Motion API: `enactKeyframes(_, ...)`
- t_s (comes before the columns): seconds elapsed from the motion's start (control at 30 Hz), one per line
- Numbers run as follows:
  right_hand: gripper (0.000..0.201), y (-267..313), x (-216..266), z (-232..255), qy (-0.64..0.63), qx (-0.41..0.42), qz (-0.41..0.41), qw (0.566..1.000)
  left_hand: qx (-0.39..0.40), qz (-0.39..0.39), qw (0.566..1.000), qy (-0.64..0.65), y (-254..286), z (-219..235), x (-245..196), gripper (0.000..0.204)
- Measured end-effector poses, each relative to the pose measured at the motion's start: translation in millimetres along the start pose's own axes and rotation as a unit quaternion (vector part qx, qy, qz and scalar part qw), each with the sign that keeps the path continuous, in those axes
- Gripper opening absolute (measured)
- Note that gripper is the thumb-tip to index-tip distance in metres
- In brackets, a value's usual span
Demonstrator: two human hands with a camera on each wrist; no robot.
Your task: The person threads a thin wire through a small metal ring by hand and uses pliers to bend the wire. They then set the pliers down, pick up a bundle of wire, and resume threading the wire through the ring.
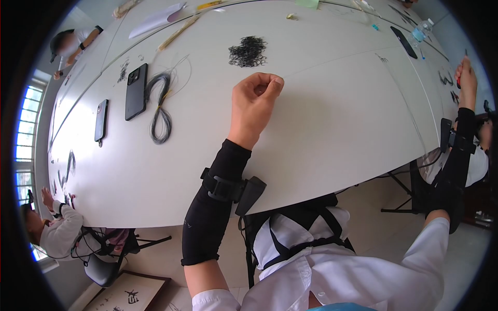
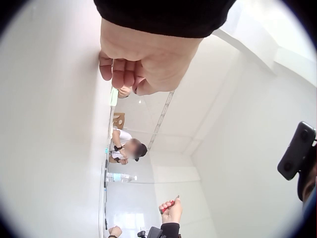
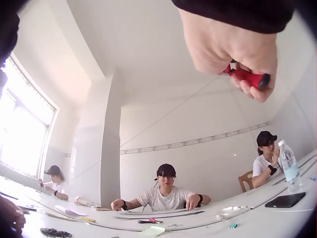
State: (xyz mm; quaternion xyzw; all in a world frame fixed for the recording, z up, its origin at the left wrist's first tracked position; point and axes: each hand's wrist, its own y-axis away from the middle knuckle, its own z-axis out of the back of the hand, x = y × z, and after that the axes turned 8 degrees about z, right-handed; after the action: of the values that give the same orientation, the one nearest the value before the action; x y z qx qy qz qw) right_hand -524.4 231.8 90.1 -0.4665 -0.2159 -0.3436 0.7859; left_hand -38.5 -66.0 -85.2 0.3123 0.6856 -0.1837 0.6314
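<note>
My left hand (image 1: 254, 106) is raised over the table near its middle, fingers curled and thumb meeting the index finger around one end of a thin wire (image 1: 332, 63). Off to the far right, my right hand (image 1: 468, 83) is held up with fingers wrapped round red-handled pliers (image 3: 250, 78). The wire stretches as a faint straight line between the two hands, and in the right wrist view it meets the pliers. Just beyond the left hand lies a pile of small, curled black pieces (image 1: 248, 52). A looped bundle of dark wire (image 1: 162, 124) rests to the left.
Two phones, one black (image 1: 136, 92) and one smaller (image 1: 101, 122), lie on the left of the white table (image 1: 321, 124). At the right are another phone (image 1: 403, 42) and a water bottle (image 1: 421, 31). Several people sit around the table.
</note>
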Motion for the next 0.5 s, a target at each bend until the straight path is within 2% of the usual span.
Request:
enactKeyframes(0.07, 0.041, 4.7, -6.4, -6.3, 0.095, 0.059, -0.027, 0.993, 0.007, 0.013, 1.000, 0.018, 1.7, 1.1, -2.5, 0.023)
enactKeyframes(0.1, 0.042, 14.2, 4.5, -13.9, 0.159, 0.122, -0.073, 0.977, 0.012, 0.019, 0.999, 0.029, 2.0, 3.1, -4.0, 0.024)
enactKeyframes(0.17, 0.044, 39.5, 35.1, -32.4, 0.283, 0.245, -0.161, 0.913, 0.034, 0.030, 0.997, 0.060, 1.3, 5.2, -3.5, 0.025)
enactKeyframes(0.23, 0.044, 48.3, 16.0, -51.0, 0.303, 0.207, 0.044, 0.929, 0.065, 0.040, 0.992, 0.100, -1.0, 6.8, -0.1, 0.026)
enactKeyframes(0.3, 0.043, 67.7, 23.4, -68.7, 0.226, 0.213, 0.134, 0.941, 0.076, 0.056, 0.989, 0.113, -0.6, 5.8, -1.5, 0.026)
enactKeyframes(0.33, 0.043, 106.4, 78.4, -93.3, 0.143, 0.239, 0.119, 0.953, 0.083, 0.065, 0.987, 0.117, -1.1, 4.6, -2.5, 0.026)
enactKeyframes(0.4, 0.038, 167.1, 161.2, -121.4, 0.018, 0.323, 0.074, 0.943, 0.102, 0.067, 0.985, 0.123, -0.5, 3.9, -2.8, 0.025)
enactKeyframes(0.47, 0.036, 202.4, 185.6, -152.7, -0.074, 0.382, 0.092, 0.916, 0.114, 0.069, 0.983, 0.123, 1.1, 2.2, -3.5, 0.024)
enactKeyframes(0.5, 0.036, 221.4, 185.4, -176.4, -0.149, 0.378, 0.098, 0.908, 0.117, 0.070, 0.983, 0.120, 2.2, 1.3, -4.6, 0.024)
